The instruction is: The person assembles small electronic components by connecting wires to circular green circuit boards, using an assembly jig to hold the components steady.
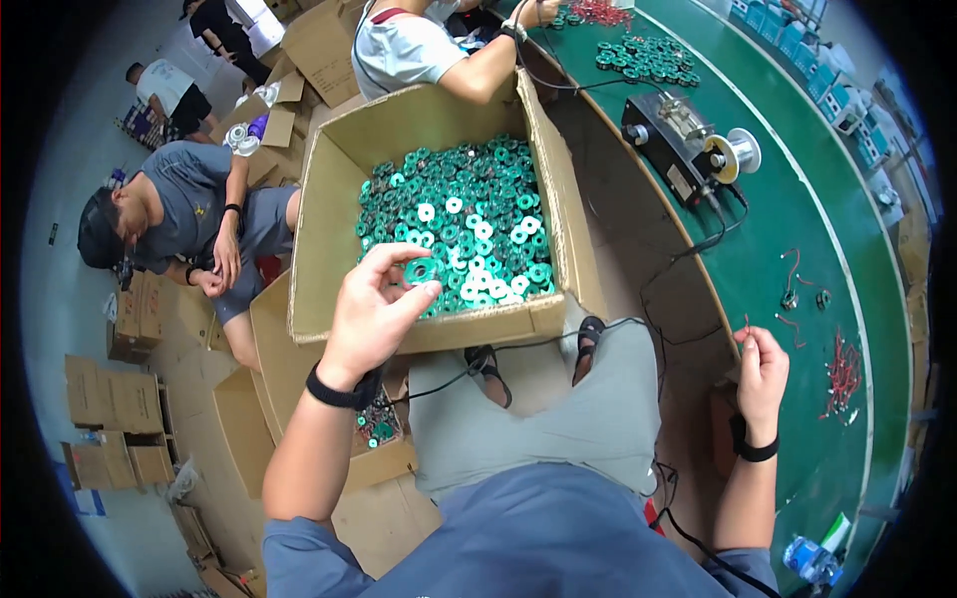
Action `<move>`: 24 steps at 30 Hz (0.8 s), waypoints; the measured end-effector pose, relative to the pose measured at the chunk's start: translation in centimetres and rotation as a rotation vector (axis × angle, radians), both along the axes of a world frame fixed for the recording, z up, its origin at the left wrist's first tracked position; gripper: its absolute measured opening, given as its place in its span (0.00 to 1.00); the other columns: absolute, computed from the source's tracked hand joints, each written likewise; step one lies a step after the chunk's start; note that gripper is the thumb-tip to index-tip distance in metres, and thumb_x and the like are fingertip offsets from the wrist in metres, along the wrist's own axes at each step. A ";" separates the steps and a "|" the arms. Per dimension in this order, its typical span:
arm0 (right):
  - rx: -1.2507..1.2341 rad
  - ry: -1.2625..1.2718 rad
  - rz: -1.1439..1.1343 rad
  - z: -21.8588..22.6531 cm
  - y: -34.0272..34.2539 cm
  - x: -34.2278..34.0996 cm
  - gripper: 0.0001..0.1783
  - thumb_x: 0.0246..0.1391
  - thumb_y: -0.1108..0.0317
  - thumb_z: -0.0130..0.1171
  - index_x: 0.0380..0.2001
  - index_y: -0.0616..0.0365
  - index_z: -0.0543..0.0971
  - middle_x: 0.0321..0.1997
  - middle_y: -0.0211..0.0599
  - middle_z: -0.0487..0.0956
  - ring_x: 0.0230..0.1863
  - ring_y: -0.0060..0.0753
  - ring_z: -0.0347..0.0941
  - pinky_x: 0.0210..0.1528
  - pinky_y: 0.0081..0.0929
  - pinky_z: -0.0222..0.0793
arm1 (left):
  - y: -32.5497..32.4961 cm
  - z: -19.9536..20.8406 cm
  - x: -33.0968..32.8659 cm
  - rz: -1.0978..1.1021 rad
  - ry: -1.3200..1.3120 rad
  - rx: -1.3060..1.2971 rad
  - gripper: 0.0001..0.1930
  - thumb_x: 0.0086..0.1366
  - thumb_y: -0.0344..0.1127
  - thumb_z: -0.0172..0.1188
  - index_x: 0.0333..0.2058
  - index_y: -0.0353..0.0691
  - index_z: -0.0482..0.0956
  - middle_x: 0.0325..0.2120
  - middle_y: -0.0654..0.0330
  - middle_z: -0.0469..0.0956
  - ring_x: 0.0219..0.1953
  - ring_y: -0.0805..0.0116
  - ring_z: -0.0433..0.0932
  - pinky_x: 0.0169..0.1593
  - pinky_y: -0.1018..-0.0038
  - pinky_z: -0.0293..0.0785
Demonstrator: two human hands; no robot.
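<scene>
Fingers of our left hand [374, 309] clamp round ring [421, 271] over box [498, 327]; our right hand [763, 371], well right of box, pinches wire [747, 320]; wire's axis we cannot tell.

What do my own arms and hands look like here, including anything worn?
The left hand and right hand wear no gloves. The left wristband and right wristband are black; a black cord seems to run from the left one. The short sleeves are blue-grey.
</scene>
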State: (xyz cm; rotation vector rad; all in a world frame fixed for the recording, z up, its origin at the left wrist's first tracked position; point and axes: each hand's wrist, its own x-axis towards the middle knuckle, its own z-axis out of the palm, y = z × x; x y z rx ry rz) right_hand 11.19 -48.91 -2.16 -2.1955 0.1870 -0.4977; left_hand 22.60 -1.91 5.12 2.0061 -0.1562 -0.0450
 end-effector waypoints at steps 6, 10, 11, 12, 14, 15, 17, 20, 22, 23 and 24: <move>0.030 0.103 -0.070 -2.8 -0.8 0.5 0.11 0.68 0.72 0.52 0.36 0.65 0.82 0.24 0.25 0.75 0.27 0.14 0.64 0.29 0.22 0.59 | -3.0 -3.5 10.0 -0.085 -0.001 0.257 0.21 0.60 0.35 0.74 0.50 0.34 0.81 0.41 0.60 0.83 0.43 0.72 0.80 0.51 0.72 0.78; 0.280 0.110 -0.174 -4.5 -2.9 -0.2 0.12 0.71 0.69 0.52 0.39 0.65 0.81 0.25 0.17 0.71 0.23 0.11 0.58 0.25 0.19 0.51 | -0.4 -6.4 18.7 0.116 0.023 0.314 0.25 0.59 0.42 0.75 0.51 0.34 0.84 0.40 0.53 0.86 0.42 0.67 0.84 0.49 0.69 0.81; 0.292 0.096 -0.186 -4.5 -3.2 -0.4 0.12 0.72 0.68 0.51 0.40 0.64 0.81 0.24 0.15 0.70 0.22 0.09 0.56 0.24 0.18 0.48 | 0.8 -7.3 20.8 0.194 0.063 0.232 0.26 0.59 0.43 0.75 0.51 0.33 0.84 0.42 0.53 0.86 0.44 0.66 0.84 0.50 0.69 0.80; 0.348 0.087 -0.181 -4.5 -3.1 -0.4 0.12 0.72 0.68 0.51 0.41 0.64 0.81 0.24 0.15 0.69 0.22 0.08 0.56 0.24 0.17 0.47 | 2.8 -8.0 22.6 0.276 0.042 0.214 0.26 0.59 0.43 0.75 0.51 0.32 0.84 0.43 0.52 0.85 0.44 0.66 0.84 0.50 0.70 0.80; 0.373 0.077 -0.213 -4.7 -3.0 -0.6 0.12 0.72 0.68 0.51 0.42 0.64 0.80 0.24 0.16 0.68 0.21 0.08 0.55 0.22 0.17 0.45 | 5.7 -9.0 25.3 0.413 0.022 0.156 0.27 0.59 0.44 0.76 0.52 0.30 0.83 0.45 0.51 0.85 0.45 0.65 0.84 0.52 0.70 0.79; 0.382 0.079 -0.209 -5.0 -2.8 -0.7 0.12 0.72 0.68 0.51 0.42 0.64 0.80 0.24 0.16 0.68 0.21 0.08 0.55 0.22 0.17 0.45 | 7.0 -9.3 26.4 0.462 0.017 0.220 0.27 0.59 0.43 0.76 0.52 0.29 0.83 0.44 0.50 0.86 0.46 0.66 0.84 0.53 0.70 0.79; 0.275 0.055 -0.298 -5.3 -2.3 -0.8 0.12 0.71 0.69 0.51 0.41 0.65 0.80 0.26 0.19 0.70 0.21 0.08 0.55 0.22 0.18 0.45 | 9.8 -10.5 28.3 0.539 0.074 0.312 0.26 0.60 0.43 0.75 0.52 0.31 0.83 0.45 0.51 0.86 0.47 0.64 0.85 0.53 0.69 0.80; 0.249 0.055 -0.298 -5.9 -3.0 -1.7 0.13 0.72 0.67 0.50 0.41 0.65 0.79 0.28 0.20 0.71 0.22 0.08 0.54 0.23 0.17 0.45 | 11.1 -13.3 29.7 0.683 0.202 0.386 0.26 0.59 0.42 0.76 0.52 0.36 0.85 0.46 0.53 0.87 0.48 0.60 0.85 0.51 0.63 0.82; 0.309 0.098 -0.292 -5.7 -3.0 -1.3 0.14 0.73 0.63 0.50 0.40 0.63 0.78 0.26 0.16 0.66 0.23 0.08 0.51 0.24 0.17 0.41 | 14.4 -15.1 30.5 0.722 0.231 0.526 0.27 0.56 0.47 0.78 0.50 0.37 0.86 0.47 0.50 0.87 0.51 0.58 0.85 0.56 0.63 0.79; 0.310 0.103 -0.294 -5.7 -3.1 -1.2 0.14 0.73 0.63 0.50 0.40 0.63 0.78 0.26 0.16 0.66 0.23 0.08 0.51 0.24 0.17 0.41 | 14.5 -16.1 31.1 0.701 0.243 0.584 0.27 0.55 0.48 0.78 0.50 0.38 0.87 0.47 0.49 0.86 0.51 0.57 0.85 0.58 0.63 0.78; 0.330 0.101 -0.306 -5.9 -3.2 -1.4 0.14 0.73 0.64 0.50 0.40 0.63 0.78 0.28 0.17 0.67 0.23 0.08 0.51 0.25 0.17 0.41 | 14.6 -17.4 31.4 0.646 0.255 0.683 0.28 0.56 0.48 0.77 0.51 0.36 0.86 0.47 0.48 0.86 0.51 0.57 0.84 0.54 0.63 0.81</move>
